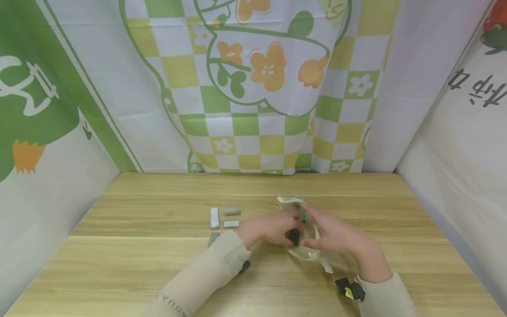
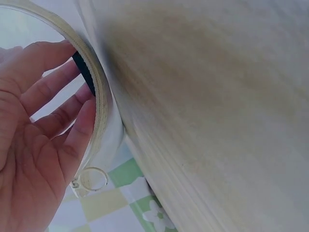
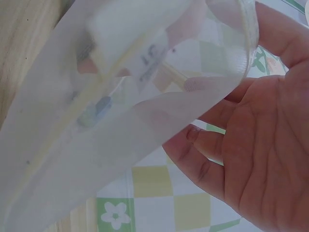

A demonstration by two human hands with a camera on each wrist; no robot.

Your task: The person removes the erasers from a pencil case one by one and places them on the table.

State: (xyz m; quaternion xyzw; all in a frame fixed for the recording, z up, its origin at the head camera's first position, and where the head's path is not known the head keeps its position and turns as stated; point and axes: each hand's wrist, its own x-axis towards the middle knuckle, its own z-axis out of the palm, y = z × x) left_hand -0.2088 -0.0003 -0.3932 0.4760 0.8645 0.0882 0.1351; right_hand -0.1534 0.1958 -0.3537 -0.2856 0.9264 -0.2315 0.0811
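Note:
A translucent zip pouch (image 1: 306, 252) with a cream zipper edge lies open on the table, its mouth spread wide. My left hand (image 1: 273, 226) reaches into that mouth and pinches a small black block (image 1: 293, 237) between thumb and fingers. In the left wrist view, part of the dark block (image 2: 84, 72) shows behind the zipper rim, which hides the rest. My right hand (image 1: 340, 231) holds the pouch's rim from the right, thumb and fingers spread along it. A grey-green piece (image 1: 303, 214) shows inside the mouth. Through the pouch film (image 3: 87, 159), blurred bluish contents appear in the right wrist view.
Left of the pouch, a white block (image 1: 214, 218), a beige-grey cylinder (image 1: 232, 211) and a small light-grey bar (image 1: 231, 224) lie on the wooden table (image 1: 150, 264). A grey-green block (image 1: 214, 237) is partly hidden by my left sleeve. Printed curtains (image 1: 245, 132) hang behind.

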